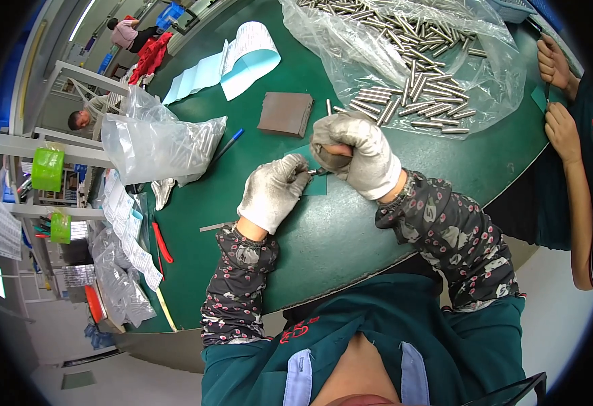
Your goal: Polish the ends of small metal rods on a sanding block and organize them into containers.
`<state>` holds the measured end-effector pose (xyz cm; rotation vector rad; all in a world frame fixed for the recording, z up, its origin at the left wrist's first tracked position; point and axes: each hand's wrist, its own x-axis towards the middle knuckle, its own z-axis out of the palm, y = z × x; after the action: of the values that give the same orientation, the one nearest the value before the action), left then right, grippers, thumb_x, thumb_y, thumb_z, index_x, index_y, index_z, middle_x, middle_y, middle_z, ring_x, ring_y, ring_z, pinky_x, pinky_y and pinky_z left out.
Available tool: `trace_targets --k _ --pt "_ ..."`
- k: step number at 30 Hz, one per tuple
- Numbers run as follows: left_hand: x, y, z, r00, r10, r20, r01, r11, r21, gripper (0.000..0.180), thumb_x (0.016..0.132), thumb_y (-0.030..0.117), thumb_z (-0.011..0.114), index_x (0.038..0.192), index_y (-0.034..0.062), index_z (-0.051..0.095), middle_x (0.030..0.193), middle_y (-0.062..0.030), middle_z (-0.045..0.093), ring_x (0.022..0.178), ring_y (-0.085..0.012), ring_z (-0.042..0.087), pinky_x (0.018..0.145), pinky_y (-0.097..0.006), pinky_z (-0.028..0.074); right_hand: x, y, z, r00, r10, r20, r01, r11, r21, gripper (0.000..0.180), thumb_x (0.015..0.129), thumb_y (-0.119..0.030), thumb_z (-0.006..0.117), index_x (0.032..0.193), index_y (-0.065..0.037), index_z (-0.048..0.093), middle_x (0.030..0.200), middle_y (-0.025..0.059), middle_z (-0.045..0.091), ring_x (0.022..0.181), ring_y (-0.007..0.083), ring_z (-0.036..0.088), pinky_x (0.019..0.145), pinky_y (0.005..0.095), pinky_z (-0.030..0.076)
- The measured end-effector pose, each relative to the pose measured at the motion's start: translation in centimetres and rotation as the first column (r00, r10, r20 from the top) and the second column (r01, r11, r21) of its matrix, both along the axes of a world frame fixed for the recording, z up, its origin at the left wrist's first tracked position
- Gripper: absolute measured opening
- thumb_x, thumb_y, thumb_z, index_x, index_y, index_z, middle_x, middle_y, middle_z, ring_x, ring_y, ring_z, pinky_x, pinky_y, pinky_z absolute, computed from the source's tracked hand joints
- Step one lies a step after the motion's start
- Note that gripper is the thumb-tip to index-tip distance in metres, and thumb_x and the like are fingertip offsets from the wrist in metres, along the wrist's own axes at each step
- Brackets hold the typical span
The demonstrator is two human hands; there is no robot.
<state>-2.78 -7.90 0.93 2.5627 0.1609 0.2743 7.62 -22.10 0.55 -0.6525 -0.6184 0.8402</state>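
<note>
L hand (274,191) pinches pin (316,172), prob. to steady it over green pad (316,187). R hand (361,152) curls at pin's other end; can't tell if it grips. Loose pins (435,108) lie on bag (357,51) near R hand, prob. for easy reach.

From here I see a green table (350,233) holding a block (283,115), paper (248,62), a pen (227,147) and plastic (361,59) strewn with pins (443,88).

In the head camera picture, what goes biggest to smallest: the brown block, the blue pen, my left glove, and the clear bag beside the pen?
1. Clear bag
2. Left glove
3. Brown block
4. Blue pen, very thin
</note>
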Motion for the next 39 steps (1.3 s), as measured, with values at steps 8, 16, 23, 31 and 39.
trace_targets --k 8,16,23,31,39 --pt "0.1 -0.1 0.1 1.000 -0.007 -0.010 0.007 1.000 0.017 0.012 0.070 0.010 0.063 0.080 0.0085 0.057 0.069 -0.0093 0.060 0.066 -0.0275 0.059 0.057 -0.036 0.047 -0.1 0.0 -0.6 0.980 -0.150 0.134 0.149 0.989 0.017 0.026 0.079 -0.025 0.050 0.083 0.000 0.056 0.070 0.0035 0.050 0.058 0.0101 0.043 0.057 0.0223 0.037" --pt "0.3 0.2 -0.2 0.999 -0.053 0.007 0.053 0.999 -0.003 0.013 0.070 0.008 0.063 0.081 0.0084 0.056 0.069 -0.0095 0.060 0.065 -0.0283 0.058 0.057 -0.037 0.046 -1.0 0.9 0.4 0.927 -0.297 0.230 0.312 0.950 -0.031 0.023 0.081 -0.020 0.049 0.082 0.002 0.056 0.065 0.0033 0.050 0.056 0.0095 0.043 0.053 0.0230 0.037" --pt "0.4 0.5 -0.3 0.997 -0.082 0.013 0.083 0.996 -0.040 0.014 0.070 0.008 0.062 0.083 0.0082 0.055 0.069 -0.0102 0.059 0.065 -0.0295 0.058 0.057 -0.037 0.046 -1.0 1.4 0.6 0.958 -0.212 0.195 0.214 0.977 0.007 0.016 0.079 -0.013 0.051 0.082 0.003 0.056 0.070 0.0064 0.054 0.059 0.0117 0.047 0.056 0.0241 0.040" --pt "0.1 0.0 -0.2 1.000 -0.015 -0.024 0.014 0.998 -0.055 0.018 0.070 0.009 0.064 0.085 0.0080 0.054 0.069 -0.0098 0.060 0.065 -0.0285 0.059 0.058 -0.036 0.047 -0.3 0.2 1.8 0.991 -0.060 -0.124 0.048 0.995 -0.091 0.035 0.083 -0.033 0.040 0.056 -0.010 0.038 0.051 -0.0015 0.032 0.043 0.0072 0.024 0.039 0.0222 0.019" --pt "0.4 0.2 -0.1 0.998 -0.054 -0.016 0.054 0.999 0.008 0.014 0.071 0.009 0.063 0.082 0.0074 0.055 0.069 -0.0099 0.060 0.066 -0.0284 0.059 0.058 -0.036 0.047 -0.1 0.6 0.3 0.971 -0.198 0.133 0.203 0.979 -0.020 0.028 0.079 -0.028 0.046 0.062 -0.005 0.046 0.051 -0.0011 0.034 0.043 0.0078 0.029 0.040 0.0220 0.022"
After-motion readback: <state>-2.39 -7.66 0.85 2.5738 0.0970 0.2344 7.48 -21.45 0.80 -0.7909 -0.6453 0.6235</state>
